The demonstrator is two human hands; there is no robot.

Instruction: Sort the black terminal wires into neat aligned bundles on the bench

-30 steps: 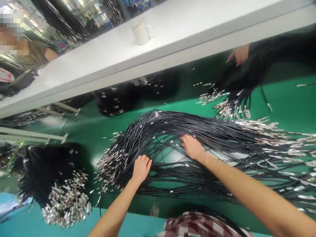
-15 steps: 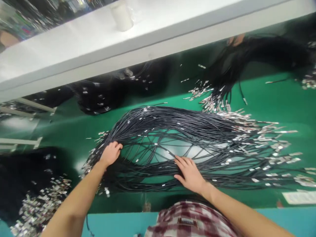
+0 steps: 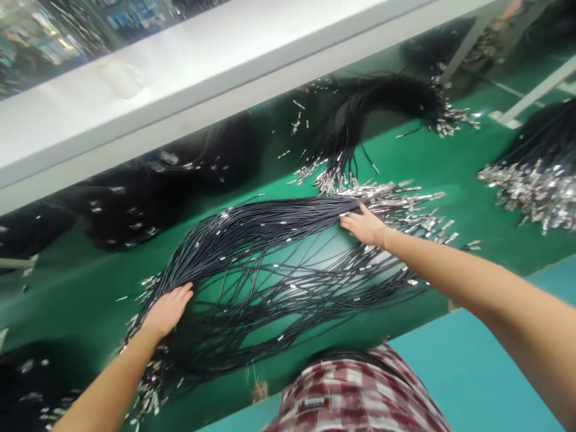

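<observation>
A long bundle of thin black cables [image 3: 252, 222] with small white tags lies across the green work surface. My left hand [image 3: 167, 307] rests on its left end, fingers stretched out and the thumb hidden. At the right end, my right hand [image 3: 363, 227] touches the lower edge of the bundle, just beside the silvery connectors [image 3: 405, 201]. Its fingers are extended leftward along the cables, with the thumb apart from them. Below this bundle, looser black cables [image 3: 292, 303] spread out and cross each other. More metal ends [image 3: 150, 390] lie under and below my left forearm.
A white shelf [image 3: 189, 90] runs over the back, with a blurred whitish roll or cup [image 3: 119, 78] on it. Beneath it lie dark cable bundles [image 3: 387, 96]. Another bundle with metal ends [image 3: 535, 189] is at right. A turquoise edge [image 3: 495, 354] borders the front.
My right hand has moved from the loose lower cables up and right to the upper bundle's connector end. My left hand stays at the left end, its fingers straighter. The view has swung right.
</observation>
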